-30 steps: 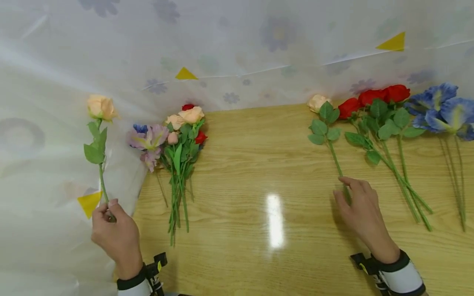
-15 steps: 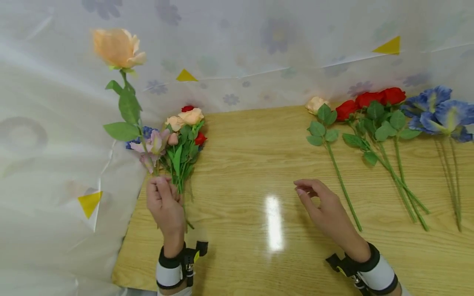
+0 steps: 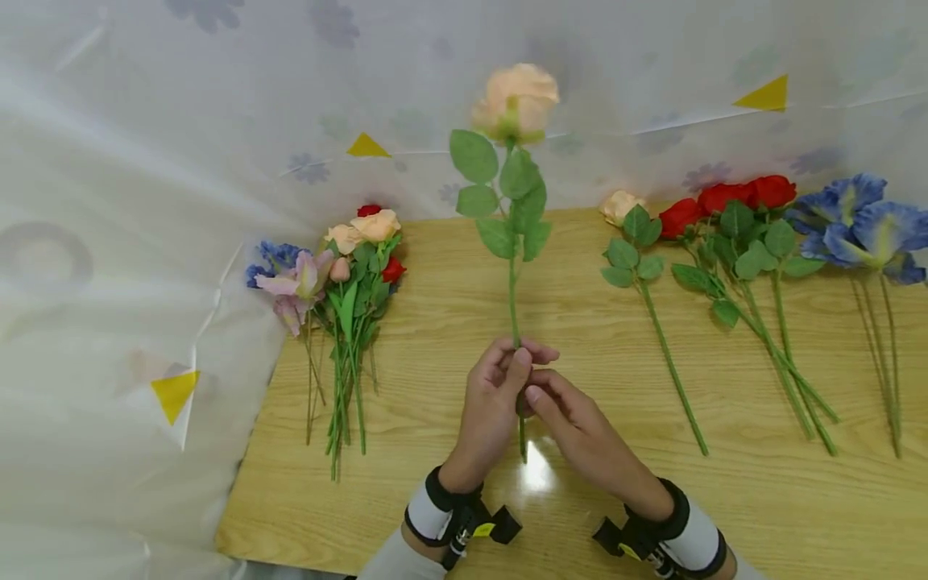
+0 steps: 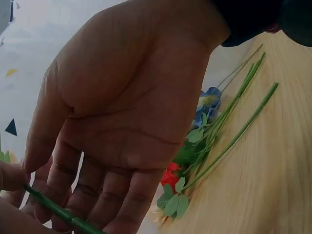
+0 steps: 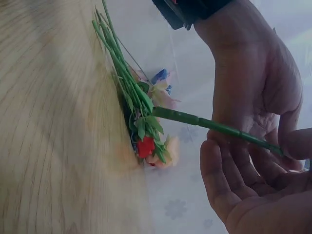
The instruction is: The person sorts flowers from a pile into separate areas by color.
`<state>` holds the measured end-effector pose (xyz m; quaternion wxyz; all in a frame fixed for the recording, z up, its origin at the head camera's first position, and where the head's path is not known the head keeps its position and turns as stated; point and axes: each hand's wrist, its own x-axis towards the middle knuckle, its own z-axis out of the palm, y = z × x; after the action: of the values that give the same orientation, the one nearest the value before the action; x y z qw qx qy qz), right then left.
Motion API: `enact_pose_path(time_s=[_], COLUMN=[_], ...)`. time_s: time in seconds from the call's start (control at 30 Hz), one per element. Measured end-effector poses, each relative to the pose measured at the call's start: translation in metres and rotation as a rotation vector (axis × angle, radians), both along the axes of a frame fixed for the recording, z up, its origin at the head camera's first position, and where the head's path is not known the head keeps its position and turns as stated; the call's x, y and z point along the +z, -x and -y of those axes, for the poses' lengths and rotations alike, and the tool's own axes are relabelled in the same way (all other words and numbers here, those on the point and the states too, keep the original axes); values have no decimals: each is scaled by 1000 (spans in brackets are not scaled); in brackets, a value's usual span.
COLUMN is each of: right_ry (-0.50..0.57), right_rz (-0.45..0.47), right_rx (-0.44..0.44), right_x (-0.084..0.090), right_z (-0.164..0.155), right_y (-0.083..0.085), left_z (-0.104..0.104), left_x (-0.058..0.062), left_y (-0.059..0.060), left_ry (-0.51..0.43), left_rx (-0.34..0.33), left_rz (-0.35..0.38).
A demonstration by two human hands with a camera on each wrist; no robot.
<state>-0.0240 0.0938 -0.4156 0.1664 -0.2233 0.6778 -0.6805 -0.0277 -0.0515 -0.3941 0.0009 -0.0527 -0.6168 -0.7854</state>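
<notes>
A peach rose [image 3: 516, 101] with green leaves stands upright on a long stem [image 3: 513, 298] over the middle of the wooden table [image 3: 449, 266]. My left hand [image 3: 500, 379] grips the stem low down, fingers curled round it. My right hand [image 3: 558, 411] meets it from the right and pinches the same stem just below. In the left wrist view the stem [image 4: 53, 207] crosses the fingers of my left hand [image 4: 122, 122]. In the right wrist view the stem [image 5: 219, 127] runs above the palm of my right hand [image 5: 243, 195], with a thumb pressed on it.
A mixed bunch of flowers [image 3: 348, 274] lies at the table's left. A single peach rose [image 3: 638, 266], red roses [image 3: 739, 217] and blue flowers [image 3: 863, 217] lie side by side at the right. A flowered plastic sheet [image 3: 145, 201] with yellow flags hangs behind and to the left.
My left hand has carried the peach rose from the far left to the table's middle. My right hand has left the lying rose's stem and come over to hold this one.
</notes>
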Motion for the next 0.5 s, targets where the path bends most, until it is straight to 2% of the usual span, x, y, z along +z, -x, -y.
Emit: enact_pose_path(time_s=[0.2, 0.33, 0.4, 0.5], right_ry=[36, 72, 47, -73], right_rz=[-76, -121, -154, -246], right_rx=[-70, -124, -183, -315], right_x=[-3, -5, -6, -8], right_z=[-2, -10, -16, -30], right_y=[-3, -2, 0, 6], left_z=[-6, 3, 14, 39], left_x=[-3, -5, -7, -12], left_y=[1, 3, 4, 5], left_ry=[75, 243, 373, 556], left_rx=[-43, -41, 12, 155], left_rz=[11, -35, -46, -21])
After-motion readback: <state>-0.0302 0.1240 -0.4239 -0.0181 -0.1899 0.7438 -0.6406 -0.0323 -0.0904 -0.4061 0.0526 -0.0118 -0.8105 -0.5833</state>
